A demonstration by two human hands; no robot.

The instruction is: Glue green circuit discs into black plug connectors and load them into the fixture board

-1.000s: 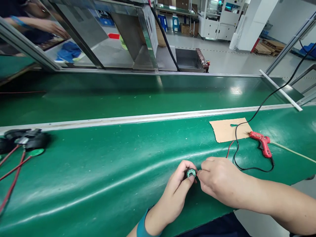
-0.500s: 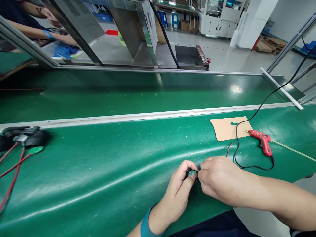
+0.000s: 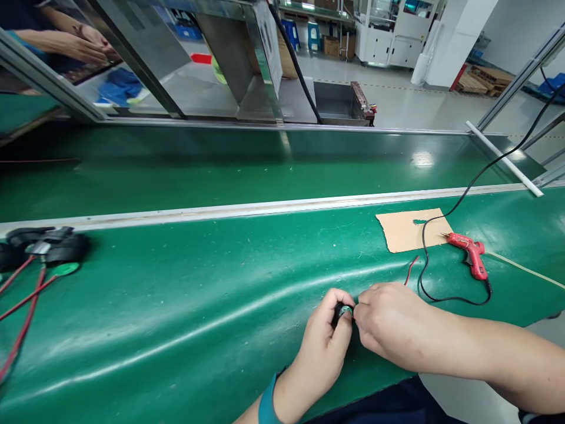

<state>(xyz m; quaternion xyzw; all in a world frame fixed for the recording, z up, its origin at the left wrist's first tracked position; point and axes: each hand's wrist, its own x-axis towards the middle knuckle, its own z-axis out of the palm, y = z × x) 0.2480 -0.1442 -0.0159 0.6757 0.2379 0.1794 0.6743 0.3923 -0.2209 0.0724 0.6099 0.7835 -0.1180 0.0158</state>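
Near the front edge of the green mat, my left hand [image 3: 327, 337] is closed around a small round black part with a green circuit board [image 3: 344, 310] showing on its upper face. The thumb presses on the board's edge. My right hand [image 3: 388, 318] is pinched tight against the right side of that part, its fingertips hidden from above. A thin red wire [image 3: 411, 271] sticks up from behind the right hand, and a trace of red shows by its fingertips.
To the right, a red glue gun [image 3: 470, 253] with a glue stick lies by a cardboard piece [image 3: 412, 231], its black cord [image 3: 479, 171] looping across the mat. Black gear with red-handled tools [image 3: 39, 265] sits at far left. Behind the frame is another person's hands [image 3: 83, 47].
Both hands stay together; my left hand has shifted slightly right and turned the part a little. The red wire's tip has moved slightly. The other person's hands have moved together.
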